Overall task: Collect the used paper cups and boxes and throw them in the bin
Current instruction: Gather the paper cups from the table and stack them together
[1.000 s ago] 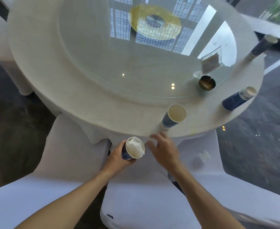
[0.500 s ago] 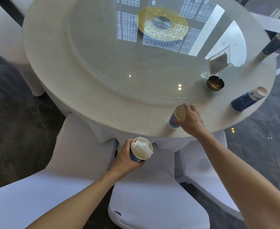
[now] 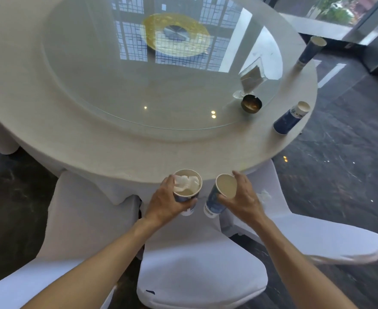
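Observation:
My left hand (image 3: 164,202) grips a blue paper cup (image 3: 188,186) stuffed with crumpled white tissue, held just off the table's near edge. Beside it, my right hand (image 3: 243,197) holds a second blue paper cup (image 3: 222,191), empty and tilted towards the first one. The two cups are close together but apart. Two more blue paper cups stand on the round table (image 3: 94,134): one (image 3: 291,118) at the right edge, another (image 3: 310,52) at the far right.
A glass turntable (image 3: 139,74) covers the table's middle, with a dark metal ashtray (image 3: 251,103) and a clear napkin holder (image 3: 251,78) near its right rim. White-covered chairs (image 3: 201,270) stand below my hands. A crumpled tissue (image 3: 265,195) lies on the right chair.
My right hand took the empty cup off the table and brought it back beside the tissue-filled cup. The left hand rose slightly towards the table edge.

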Demonstrator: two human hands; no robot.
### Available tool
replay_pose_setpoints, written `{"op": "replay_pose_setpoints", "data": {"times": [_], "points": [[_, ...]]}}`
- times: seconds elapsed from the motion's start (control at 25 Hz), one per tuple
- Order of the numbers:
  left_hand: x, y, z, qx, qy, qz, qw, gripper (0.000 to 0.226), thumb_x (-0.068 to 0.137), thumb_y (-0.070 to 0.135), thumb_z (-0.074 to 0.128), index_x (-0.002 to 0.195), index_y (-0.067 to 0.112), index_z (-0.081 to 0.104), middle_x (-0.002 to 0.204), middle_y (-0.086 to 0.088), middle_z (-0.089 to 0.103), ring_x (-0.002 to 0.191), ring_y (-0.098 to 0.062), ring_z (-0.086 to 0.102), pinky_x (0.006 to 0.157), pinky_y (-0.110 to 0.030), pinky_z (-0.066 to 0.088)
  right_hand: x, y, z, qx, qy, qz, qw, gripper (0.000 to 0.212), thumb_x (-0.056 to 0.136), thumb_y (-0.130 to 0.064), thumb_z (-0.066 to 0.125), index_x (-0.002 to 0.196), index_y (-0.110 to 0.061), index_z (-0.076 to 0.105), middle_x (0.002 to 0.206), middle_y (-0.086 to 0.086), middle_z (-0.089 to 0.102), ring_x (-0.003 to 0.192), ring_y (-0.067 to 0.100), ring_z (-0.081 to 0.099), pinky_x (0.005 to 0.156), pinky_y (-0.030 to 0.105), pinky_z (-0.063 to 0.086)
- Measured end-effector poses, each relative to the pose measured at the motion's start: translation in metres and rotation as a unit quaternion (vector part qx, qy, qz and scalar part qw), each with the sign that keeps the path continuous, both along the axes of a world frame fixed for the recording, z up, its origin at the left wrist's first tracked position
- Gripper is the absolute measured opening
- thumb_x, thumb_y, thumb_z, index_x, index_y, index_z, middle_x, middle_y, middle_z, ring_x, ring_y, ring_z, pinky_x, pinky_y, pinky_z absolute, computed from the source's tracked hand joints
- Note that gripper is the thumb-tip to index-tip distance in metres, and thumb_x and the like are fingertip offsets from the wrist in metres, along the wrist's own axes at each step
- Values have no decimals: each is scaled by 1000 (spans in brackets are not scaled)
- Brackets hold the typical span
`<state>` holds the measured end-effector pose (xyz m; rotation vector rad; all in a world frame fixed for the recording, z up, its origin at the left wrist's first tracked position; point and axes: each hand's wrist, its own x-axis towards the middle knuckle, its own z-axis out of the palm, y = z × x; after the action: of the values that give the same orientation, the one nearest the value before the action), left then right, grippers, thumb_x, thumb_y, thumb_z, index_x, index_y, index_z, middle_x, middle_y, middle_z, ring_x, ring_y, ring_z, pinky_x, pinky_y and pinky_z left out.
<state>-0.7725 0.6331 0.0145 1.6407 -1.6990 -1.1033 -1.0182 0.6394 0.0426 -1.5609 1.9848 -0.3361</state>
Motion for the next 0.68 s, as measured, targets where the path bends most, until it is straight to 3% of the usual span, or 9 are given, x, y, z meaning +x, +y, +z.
{"op": "replay_pose_setpoints", "data": {"times": [0.08,0.16,0.28,0.36,0.52,0.68], "points": [[-12,-2,11,-8,32,-13,999,84,63,61,82,129,26,43,121,1,62,101,-24,64,78,-38,56,-9,17,-1,21,13,1,1000,95,79,-30,83,157,-9,33,153,11,47,141,27,44,111,34,38],[-26,-3,18,-29,50,-32,998,81,64,64,78,131,32,44,124,1,62,101,-24,63,79,-42,58,-18,31,-2,41,15,11,999,99,78,-33,84,158,-10,31,156,10,46,143,26,42,114,34,38],[-49,-7,27,-37,65,-32,997,59,63,64,78,108,27,66,109,-3,63,97,-21,64,78,-44,59,-28,47,-4,65,32,56,996,105,78,-39,84,160,-8,26,162,11,40,148,28,38,118,36,34],[-69,-6,37,-36,71,-22,997,56,61,64,78,95,21,72,104,-4,62,95,-19,65,79,-42,60,-37,55,-1,68,32,76,994,107,79,-40,85,161,-6,25,162,12,39,148,29,39,118,35,33],[-115,0,58,-69,56,-37,995,68,61,63,79,114,22,67,113,-2,65,99,-19,65,80,-41,59,-70,66,7,39,4,79,996,112,76,-41,88,160,-9,22,156,11,39,142,27,41,113,33,37],[-159,5,89,-78,96,22,992,70,72,45,89,127,25,50,125,-2,66,96,-22,68,70,-13,53,-118,76,11,52,-4,77,996,121,74,-39,88,163,-10,11,162,9,30,148,26,33,117,32,31]]}}
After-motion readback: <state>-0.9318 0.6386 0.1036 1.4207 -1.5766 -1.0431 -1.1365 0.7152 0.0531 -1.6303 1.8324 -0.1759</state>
